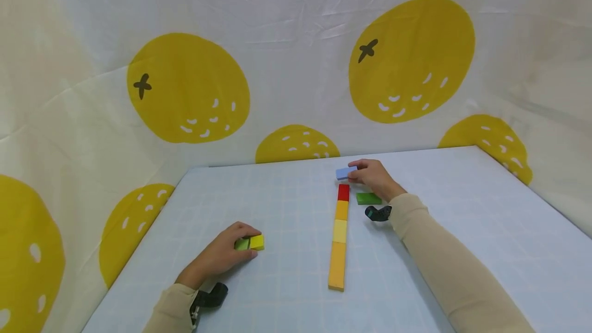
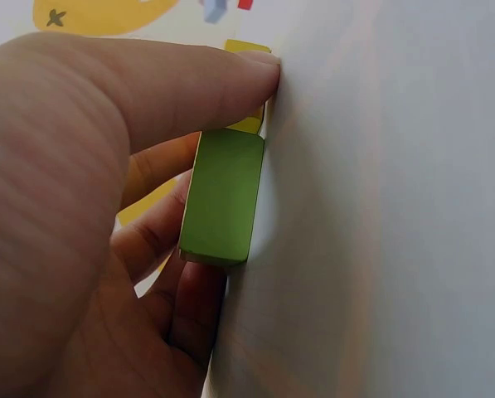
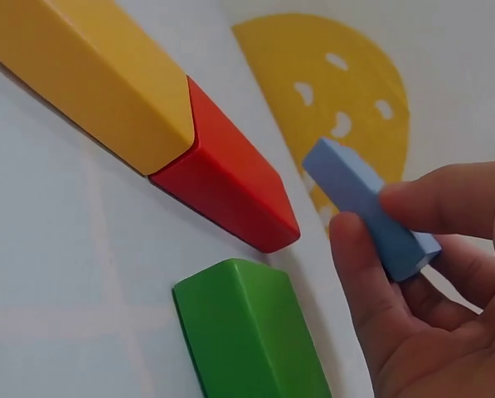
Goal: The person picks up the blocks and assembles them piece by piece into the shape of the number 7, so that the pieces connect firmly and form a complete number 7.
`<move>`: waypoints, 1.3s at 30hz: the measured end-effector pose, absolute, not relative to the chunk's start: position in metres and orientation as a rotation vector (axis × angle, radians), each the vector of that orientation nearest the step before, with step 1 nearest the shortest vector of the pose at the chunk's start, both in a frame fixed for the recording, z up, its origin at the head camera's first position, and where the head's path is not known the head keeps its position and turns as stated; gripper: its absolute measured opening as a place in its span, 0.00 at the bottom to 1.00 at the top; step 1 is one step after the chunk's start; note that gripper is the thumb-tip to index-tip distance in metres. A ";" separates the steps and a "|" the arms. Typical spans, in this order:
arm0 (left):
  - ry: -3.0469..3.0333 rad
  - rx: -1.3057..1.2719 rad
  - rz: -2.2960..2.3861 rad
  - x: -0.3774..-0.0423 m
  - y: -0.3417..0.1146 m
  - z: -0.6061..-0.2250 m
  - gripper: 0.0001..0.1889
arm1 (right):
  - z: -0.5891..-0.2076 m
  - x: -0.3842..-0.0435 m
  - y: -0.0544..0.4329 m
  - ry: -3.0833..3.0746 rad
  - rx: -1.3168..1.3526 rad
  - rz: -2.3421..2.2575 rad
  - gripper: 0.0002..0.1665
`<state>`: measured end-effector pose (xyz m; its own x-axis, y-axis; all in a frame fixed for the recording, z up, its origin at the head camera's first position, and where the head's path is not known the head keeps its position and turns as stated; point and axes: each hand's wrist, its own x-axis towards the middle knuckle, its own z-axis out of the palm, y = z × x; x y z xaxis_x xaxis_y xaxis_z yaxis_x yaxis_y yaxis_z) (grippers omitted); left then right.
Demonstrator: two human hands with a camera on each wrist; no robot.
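Between thumb and fingers my right hand (image 1: 375,178) pinches a blue block (image 3: 361,203), held past the far end of a block row. That row ends in a red block (image 3: 230,186), followed nearer me by an orange block (image 1: 341,210), a pale yellow block (image 1: 339,231) and a longer orange block (image 1: 337,266). A dark green block (image 1: 368,199) lies beneath my right wrist. At the left, my left hand (image 1: 225,248) grips a yellow block (image 1: 257,242) with thumb and fingers. A light green block (image 2: 222,195) sits against it, within the curve of the hand.
The blocks lie on a table with a pale checked cloth (image 1: 287,204). Behind it hangs a white sheet (image 1: 296,66) printed with big yellow fruit. Dark wrist cameras (image 1: 378,214) are strapped to both wrists. The table's far edge runs just beyond the right hand.
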<state>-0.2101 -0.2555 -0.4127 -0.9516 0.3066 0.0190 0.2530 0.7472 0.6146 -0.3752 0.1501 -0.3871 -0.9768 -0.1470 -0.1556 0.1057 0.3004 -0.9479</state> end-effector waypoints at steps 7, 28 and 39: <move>2.858 0.467 0.986 -0.211 -0.252 -0.413 0.19 | -0.394 -0.378 0.151 2.422 -0.010 -1.712 0.22; 2.858 0.426 0.982 -0.208 -0.253 -0.413 0.19 | -0.398 -0.387 0.140 2.494 -0.067 -1.520 0.22; 2.863 0.415 0.988 -0.209 -0.252 -0.410 0.19 | -0.402 -0.394 0.138 2.581 -0.145 -1.395 0.21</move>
<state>-0.2087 -0.2523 -0.4100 -0.9596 0.2813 0.0082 0.2265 0.7547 0.6157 -0.3938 0.1380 -0.4018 -0.9744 -0.1822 -0.1315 0.0102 0.5488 -0.8359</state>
